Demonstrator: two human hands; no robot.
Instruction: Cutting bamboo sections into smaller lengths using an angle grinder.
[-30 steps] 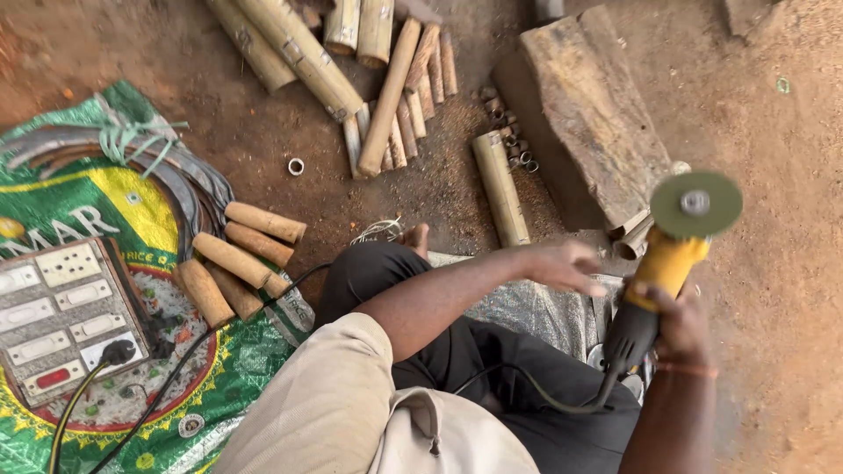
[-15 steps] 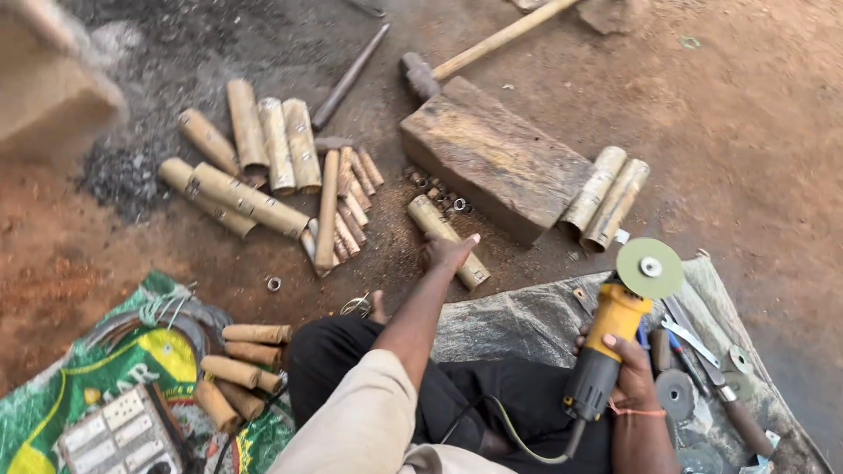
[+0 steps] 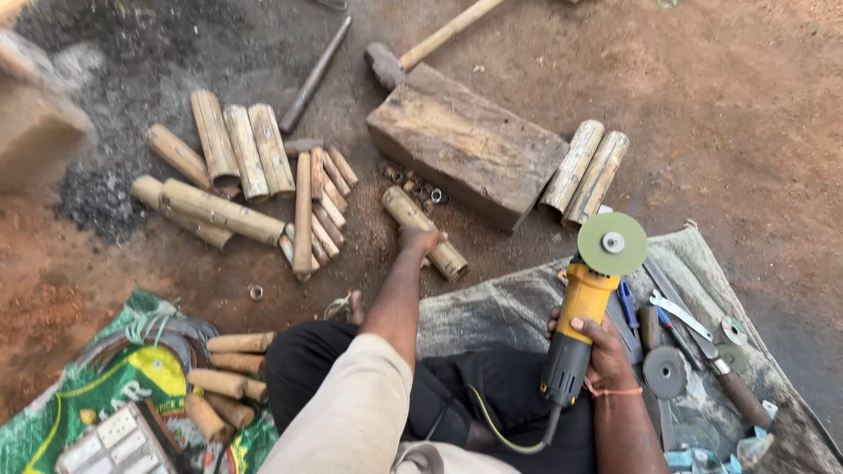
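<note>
My right hand point(image 3: 601, 349) grips a yellow angle grinder point(image 3: 580, 309) by its body, the green disc point(image 3: 612, 243) pointing away from me and raised above a grey sack. My left hand point(image 3: 420, 240) reaches forward and closes on a short bamboo piece point(image 3: 425, 233) lying on the dirt beside a wooden block point(image 3: 465, 145). The fingers wrap over the middle of that bamboo piece. A cord trails from the grinder back across my dark trousers.
Several cut bamboo lengths point(image 3: 241, 180) lie left of the block, two more point(image 3: 587, 173) right of it. A hammer point(image 3: 426, 44) and iron rod point(image 3: 313, 77) lie beyond. Hand tools and discs point(image 3: 680, 342) rest on the sack; a switchboard point(image 3: 114, 443) sits on a printed bag.
The view tilted up and away from the printed bag. My left hand left the grinder area, stretched forward and came down on the bamboo piece by the block. The grinder stayed in my right hand.
</note>
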